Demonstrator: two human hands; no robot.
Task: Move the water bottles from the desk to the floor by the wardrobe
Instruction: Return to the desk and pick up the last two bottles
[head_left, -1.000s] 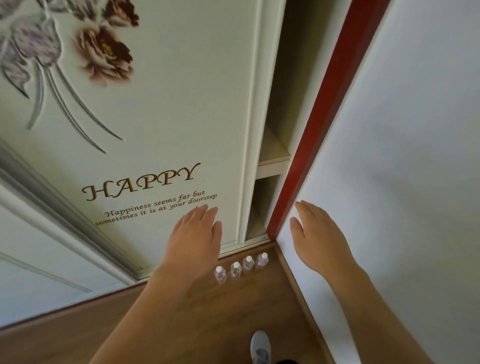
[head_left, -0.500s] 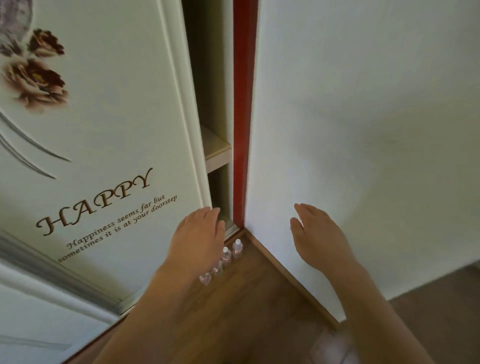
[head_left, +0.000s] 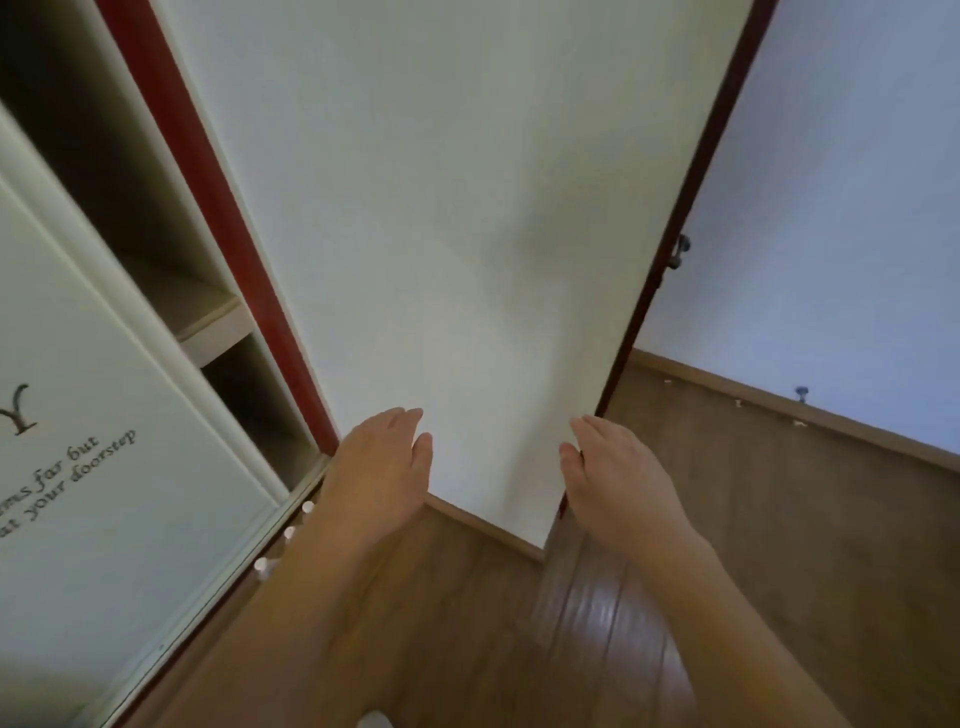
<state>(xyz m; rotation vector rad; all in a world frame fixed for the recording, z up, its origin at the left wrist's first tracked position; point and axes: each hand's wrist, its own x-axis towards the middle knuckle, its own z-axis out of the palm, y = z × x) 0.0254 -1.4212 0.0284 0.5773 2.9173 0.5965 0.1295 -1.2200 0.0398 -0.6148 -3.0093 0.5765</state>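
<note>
By the foot of the wardrobe (head_left: 114, 467), water bottles (head_left: 289, 532) stand on the floor (head_left: 467, 649) while the left hand (head_left: 382, 467) and right hand (head_left: 618, 478) hold nothing.

Head view: three white bottle caps show in a row along the wardrobe's bottom rail, just beside the left forearm, which hides the bottles' bodies. The left hand hovers palm down near the red trim (head_left: 218, 208) at the wardrobe's edge, its fingers straight and held together. The right hand is held out the same way, well apart from the bottles, in front of the lower corner of the white wall (head_left: 441, 234). A shelf (head_left: 208, 322) shows inside the open wardrobe. A dark door edge (head_left: 670, 291) runs down the wall's right side.
</note>
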